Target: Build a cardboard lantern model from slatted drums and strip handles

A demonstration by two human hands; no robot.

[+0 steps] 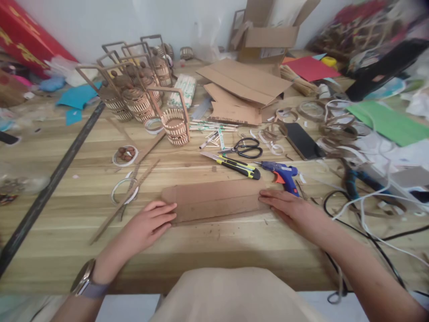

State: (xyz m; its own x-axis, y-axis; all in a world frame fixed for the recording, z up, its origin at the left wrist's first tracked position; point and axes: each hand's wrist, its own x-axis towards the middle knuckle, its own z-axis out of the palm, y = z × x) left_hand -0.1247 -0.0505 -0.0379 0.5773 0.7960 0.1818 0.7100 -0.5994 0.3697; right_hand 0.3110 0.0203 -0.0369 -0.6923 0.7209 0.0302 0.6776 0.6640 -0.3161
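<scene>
A long strip of brown cardboard lies flat on the wooden table in front of me, with a crease or line running along its length. On its left end rest the outstretched fingers of my left hand. My right hand lies with straight fingers on the strip's right end. Just beyond the cardboard is a yellow and black utility knife. Black-handled scissors lie behind the knife. A blue hot glue gun sits close to my right hand.
Small wooden-slat baskets with tall frames stand at the back left. Larger cardboard pieces are stacked at the back. A black phone, tape rings and tangled cables occupy the right. A dish of brown balls and thin strips lie left.
</scene>
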